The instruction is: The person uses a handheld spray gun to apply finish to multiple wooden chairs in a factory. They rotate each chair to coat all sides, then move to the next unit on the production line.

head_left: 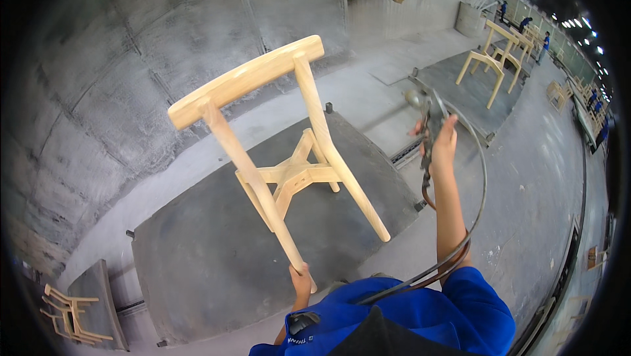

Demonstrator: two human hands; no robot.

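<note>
A pale wooden chair frame (pixel 250 79) with no seat stands tilted on a dark grey platform. It has a thick curved back rail, long legs and a crossed brace (pixel 292 173) in the middle. My left hand (pixel 302 280) is closed around the lower end of its near leg. Off to the right, clear of the chair, my right hand (pixel 445 142) is raised and wrapped around a metal spray gun (pixel 431 123). A thin hose (pixel 484 178) loops down from the gun past my forearm. The gun's trigger is hard to make out.
The square platform (pixel 190 284) lies under the chair, with small posts at its corners. Similar chair frames (pixel 499 57) stand on another platform at the far right, and more (pixel 69 313) at the lower left. A stained grey wall (pixel 131 87) runs along the left. Several people work far off.
</note>
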